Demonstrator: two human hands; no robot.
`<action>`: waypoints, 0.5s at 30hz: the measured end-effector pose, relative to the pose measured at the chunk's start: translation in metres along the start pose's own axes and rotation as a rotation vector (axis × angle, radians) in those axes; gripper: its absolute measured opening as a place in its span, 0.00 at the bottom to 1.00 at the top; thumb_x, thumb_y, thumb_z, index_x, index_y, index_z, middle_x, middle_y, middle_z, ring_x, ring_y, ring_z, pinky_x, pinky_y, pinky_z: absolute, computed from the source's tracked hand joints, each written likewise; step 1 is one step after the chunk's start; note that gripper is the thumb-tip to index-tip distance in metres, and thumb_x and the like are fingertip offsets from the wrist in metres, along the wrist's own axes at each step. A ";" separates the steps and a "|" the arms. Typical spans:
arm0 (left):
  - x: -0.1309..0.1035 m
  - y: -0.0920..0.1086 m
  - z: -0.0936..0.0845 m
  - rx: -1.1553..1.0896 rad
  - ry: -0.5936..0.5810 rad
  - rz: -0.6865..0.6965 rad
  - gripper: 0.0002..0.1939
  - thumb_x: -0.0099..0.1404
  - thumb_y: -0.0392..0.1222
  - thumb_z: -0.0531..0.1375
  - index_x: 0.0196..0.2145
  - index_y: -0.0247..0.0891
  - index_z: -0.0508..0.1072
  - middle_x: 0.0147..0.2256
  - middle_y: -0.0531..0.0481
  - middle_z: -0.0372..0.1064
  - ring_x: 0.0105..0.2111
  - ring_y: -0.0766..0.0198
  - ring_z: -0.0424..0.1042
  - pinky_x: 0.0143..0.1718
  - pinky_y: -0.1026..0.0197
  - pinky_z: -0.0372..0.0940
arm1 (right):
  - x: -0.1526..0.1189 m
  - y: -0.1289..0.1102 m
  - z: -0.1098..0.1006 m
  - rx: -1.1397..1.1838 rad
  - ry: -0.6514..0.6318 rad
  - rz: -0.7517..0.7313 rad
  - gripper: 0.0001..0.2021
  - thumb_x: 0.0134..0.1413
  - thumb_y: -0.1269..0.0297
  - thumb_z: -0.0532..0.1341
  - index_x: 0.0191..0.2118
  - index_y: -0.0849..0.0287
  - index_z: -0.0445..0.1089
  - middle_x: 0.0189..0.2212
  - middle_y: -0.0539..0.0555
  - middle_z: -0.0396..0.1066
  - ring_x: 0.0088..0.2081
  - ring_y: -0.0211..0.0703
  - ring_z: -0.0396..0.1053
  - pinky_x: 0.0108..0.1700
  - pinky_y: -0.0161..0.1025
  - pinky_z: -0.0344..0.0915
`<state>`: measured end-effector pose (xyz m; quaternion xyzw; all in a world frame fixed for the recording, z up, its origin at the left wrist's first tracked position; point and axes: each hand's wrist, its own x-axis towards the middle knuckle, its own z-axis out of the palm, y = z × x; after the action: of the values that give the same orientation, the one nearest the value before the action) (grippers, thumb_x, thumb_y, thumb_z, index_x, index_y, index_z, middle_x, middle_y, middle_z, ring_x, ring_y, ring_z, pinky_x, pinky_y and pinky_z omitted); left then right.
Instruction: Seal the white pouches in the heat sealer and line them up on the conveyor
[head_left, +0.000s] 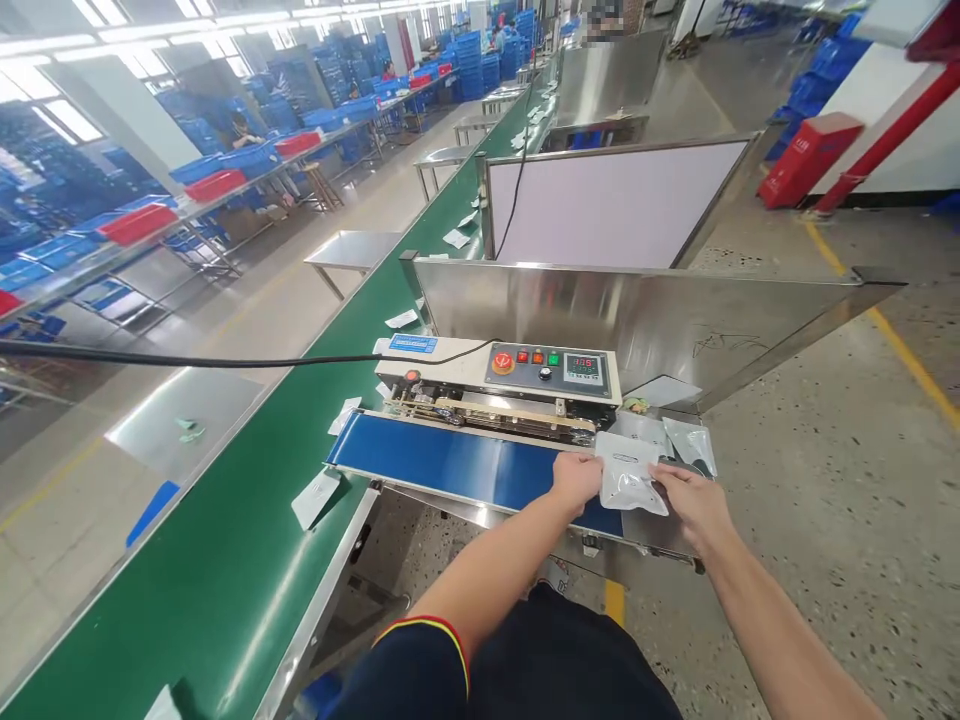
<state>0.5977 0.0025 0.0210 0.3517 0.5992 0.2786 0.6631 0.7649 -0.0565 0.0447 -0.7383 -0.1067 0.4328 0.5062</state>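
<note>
A white plastic pouch (630, 474) is held between my two hands, over the right end of the blue belt (450, 458). My left hand (577, 480) pinches its left edge. My right hand (691, 498) grips the right edge, fingers closed. Just behind the pouch stands the band sealing machine (510, 385), with red and green buttons and a lit red display. More pouches (691, 446) lie on the metal shelf at the right, partly covered by my right hand and the held pouch.
A long green conveyor (247, 540) runs along the left with scattered white pouches (316, 498) on it. Steel partitions (600, 310) rise behind the machine. A black cable (187, 357) crosses above the conveyor. A red box (810, 160) stands at the far right.
</note>
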 end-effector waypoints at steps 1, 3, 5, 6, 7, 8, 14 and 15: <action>0.003 -0.001 -0.003 -0.021 0.006 0.009 0.15 0.57 0.53 0.75 0.26 0.38 0.83 0.21 0.53 0.68 0.26 0.59 0.70 0.33 0.57 0.73 | 0.002 -0.002 0.004 -0.004 -0.005 0.020 0.15 0.29 0.61 0.78 0.29 0.58 0.80 0.25 0.56 0.78 0.25 0.47 0.73 0.21 0.36 0.71; 0.007 -0.002 -0.012 -0.023 0.027 0.029 0.17 0.58 0.54 0.75 0.24 0.38 0.81 0.20 0.53 0.67 0.26 0.59 0.70 0.34 0.57 0.72 | 0.003 -0.005 0.015 -0.015 -0.017 0.041 0.15 0.30 0.61 0.78 0.29 0.59 0.80 0.25 0.56 0.78 0.24 0.46 0.73 0.21 0.36 0.70; 0.009 -0.002 -0.026 0.030 0.051 0.068 0.19 0.60 0.55 0.73 0.22 0.38 0.79 0.20 0.53 0.66 0.27 0.59 0.69 0.35 0.57 0.71 | 0.000 -0.007 0.028 -0.036 -0.035 0.054 0.15 0.32 0.62 0.78 0.30 0.60 0.80 0.24 0.56 0.78 0.24 0.45 0.73 0.21 0.35 0.70; 0.008 -0.002 -0.033 0.069 0.061 0.095 0.21 0.62 0.55 0.71 0.21 0.38 0.78 0.20 0.53 0.65 0.27 0.59 0.69 0.36 0.57 0.71 | -0.003 -0.008 0.035 -0.049 -0.046 0.059 0.15 0.33 0.62 0.78 0.31 0.61 0.80 0.24 0.56 0.78 0.25 0.45 0.73 0.21 0.35 0.69; 0.007 -0.001 -0.042 0.111 0.066 0.128 0.22 0.65 0.55 0.69 0.20 0.39 0.78 0.20 0.53 0.64 0.28 0.59 0.68 0.36 0.57 0.70 | -0.007 -0.009 0.042 -0.062 -0.060 0.062 0.15 0.35 0.62 0.78 0.32 0.61 0.81 0.24 0.56 0.78 0.25 0.45 0.73 0.22 0.34 0.70; 0.006 0.000 -0.051 0.152 0.062 0.167 0.23 0.67 0.55 0.67 0.20 0.39 0.77 0.20 0.53 0.64 0.28 0.58 0.68 0.37 0.57 0.69 | -0.012 -0.011 0.049 -0.073 -0.076 0.066 0.14 0.37 0.63 0.78 0.33 0.62 0.81 0.25 0.56 0.78 0.26 0.45 0.74 0.23 0.34 0.71; -0.026 0.002 -0.160 0.354 0.226 0.440 0.21 0.74 0.53 0.59 0.31 0.40 0.85 0.27 0.49 0.77 0.31 0.57 0.74 0.40 0.58 0.69 | -0.049 -0.016 0.059 -0.089 -0.141 0.132 0.15 0.44 0.58 0.77 0.38 0.58 0.81 0.40 0.64 0.84 0.36 0.50 0.83 0.33 0.36 0.82; -0.032 0.000 -0.191 0.348 0.361 0.470 0.21 0.75 0.54 0.58 0.35 0.40 0.86 0.29 0.47 0.79 0.32 0.56 0.75 0.42 0.57 0.70 | -0.053 -0.012 0.052 -0.094 -0.145 0.140 0.16 0.43 0.56 0.77 0.38 0.58 0.81 0.43 0.66 0.84 0.38 0.51 0.84 0.33 0.35 0.82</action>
<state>0.4045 0.0024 0.0342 0.5329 0.6480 0.3752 0.3941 0.6975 -0.0483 0.0775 -0.7336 -0.1115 0.5138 0.4306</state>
